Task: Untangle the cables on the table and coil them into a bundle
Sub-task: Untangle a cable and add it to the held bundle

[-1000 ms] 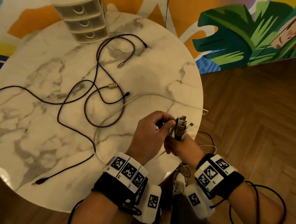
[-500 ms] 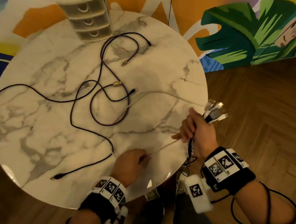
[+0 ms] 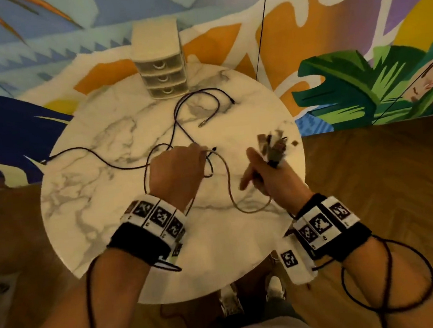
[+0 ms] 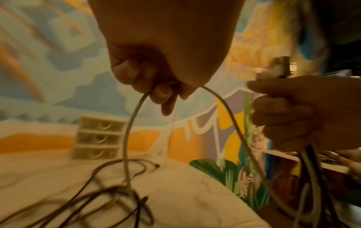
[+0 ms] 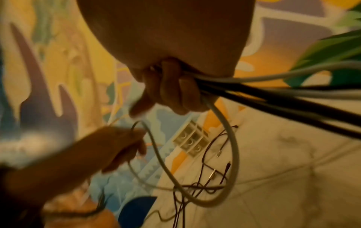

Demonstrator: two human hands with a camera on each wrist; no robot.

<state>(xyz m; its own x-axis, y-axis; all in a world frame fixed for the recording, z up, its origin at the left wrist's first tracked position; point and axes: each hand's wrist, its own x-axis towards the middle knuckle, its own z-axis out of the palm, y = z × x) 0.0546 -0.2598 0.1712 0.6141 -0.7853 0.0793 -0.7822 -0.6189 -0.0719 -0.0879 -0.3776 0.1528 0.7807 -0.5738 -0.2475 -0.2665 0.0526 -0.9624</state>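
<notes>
My left hand (image 3: 183, 164) is raised over the middle of the round marble table (image 3: 94, 203) and pinches a pale cable (image 4: 126, 138) between thumb and curled fingers. That pale cable (image 3: 229, 186) hangs in a slack loop across to my right hand (image 3: 265, 177). The right hand grips a bundle of cables (image 5: 254, 92), with their plugs (image 3: 272, 144) sticking up above the fist; the index finger points left. Several thin dark cables (image 3: 178, 119) lie crossed on the table beyond my hands. The head view is blurred around the plugs.
A small beige three-drawer unit (image 3: 160, 71) stands at the table's far edge against a painted wall. A thin black cord (image 3: 262, 25) hangs down the wall behind the table. Wooden floor surrounds the table, and sensor leads loop around my right forearm (image 3: 388, 279).
My left hand has risen from the table's near edge to its middle, lifting the pale cable into a loop. The right hand with the bundle has moved in over the table.
</notes>
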